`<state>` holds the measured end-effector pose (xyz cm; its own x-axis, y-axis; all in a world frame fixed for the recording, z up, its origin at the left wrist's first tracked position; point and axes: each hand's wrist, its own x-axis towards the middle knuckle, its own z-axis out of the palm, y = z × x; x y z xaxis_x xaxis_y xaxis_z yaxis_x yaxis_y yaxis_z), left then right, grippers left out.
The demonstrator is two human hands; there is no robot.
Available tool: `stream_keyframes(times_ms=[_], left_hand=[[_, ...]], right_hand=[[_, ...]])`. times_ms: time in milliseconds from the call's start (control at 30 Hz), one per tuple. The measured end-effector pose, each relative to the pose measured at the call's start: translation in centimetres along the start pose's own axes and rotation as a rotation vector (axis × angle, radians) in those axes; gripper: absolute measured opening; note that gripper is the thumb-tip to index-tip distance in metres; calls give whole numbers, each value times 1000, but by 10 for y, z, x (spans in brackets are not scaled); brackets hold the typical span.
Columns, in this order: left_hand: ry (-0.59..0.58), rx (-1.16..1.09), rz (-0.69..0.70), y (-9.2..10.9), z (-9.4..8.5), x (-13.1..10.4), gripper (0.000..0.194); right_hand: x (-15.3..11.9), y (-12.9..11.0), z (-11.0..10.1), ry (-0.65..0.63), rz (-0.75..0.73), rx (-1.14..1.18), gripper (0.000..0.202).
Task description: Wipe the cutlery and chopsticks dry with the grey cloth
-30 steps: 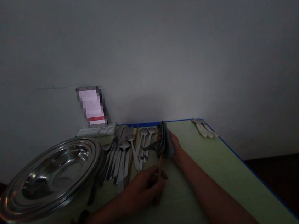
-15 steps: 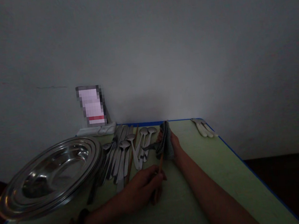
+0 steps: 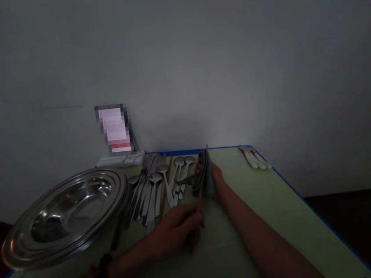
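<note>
My left hand (image 3: 178,230) is closed on the near part of a thin wooden chopstick (image 3: 199,201), which slants up and away from me. Around the stick's far part, my right hand (image 3: 218,180) grips a dark grey cloth (image 3: 209,183). The tip of the stick pokes out just above the cloth, and one corner of the cloth hangs off to the left. Several metal spoons (image 3: 163,169) lie left of the cloth, handles toward me. Another brown stick (image 3: 163,199) lies among them. The fingertips of my right hand are partly hidden by the cloth.
A stack of shiny metal dishes (image 3: 63,218) stands at the left of the pale green table (image 3: 252,202). Several white-handled utensils (image 3: 253,158) lie at the far right edge. A blurred-out screen (image 3: 114,128) leans against the wall above a white item (image 3: 121,160).
The chopstick has slid away from me through the cloth, so its tip now shows above. Less of it sticks out below my left hand. The camera view has shifted slightly.
</note>
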<state>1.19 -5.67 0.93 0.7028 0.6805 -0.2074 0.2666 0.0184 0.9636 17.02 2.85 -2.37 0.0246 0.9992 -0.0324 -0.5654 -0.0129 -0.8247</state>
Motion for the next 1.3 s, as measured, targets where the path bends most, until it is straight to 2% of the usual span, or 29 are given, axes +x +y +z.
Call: stream_keyframes(times_ms=[67, 167, 333, 567, 1067, 1300], left_hand=[[-27, 46, 7, 2, 0, -2, 29], [14, 45, 6, 3, 1, -2, 32], [85, -84, 32, -5, 1, 6, 39], [75, -235, 27, -13, 0, 11, 41], [191, -383, 67, -15, -3, 17, 41], [187, -366, 41, -14, -4, 15, 41]], right_hand=[[-1, -3, 2, 24, -2, 80, 31], [-4, -9, 8, 35, -1, 155, 35], [-10, -15, 15, -55, 35, 233, 43], [-18, -3, 15, -163, 146, -4, 35], [-27, -11, 15, -266, 256, -54, 36], [-27, -12, 14, -291, 266, -76, 36]])
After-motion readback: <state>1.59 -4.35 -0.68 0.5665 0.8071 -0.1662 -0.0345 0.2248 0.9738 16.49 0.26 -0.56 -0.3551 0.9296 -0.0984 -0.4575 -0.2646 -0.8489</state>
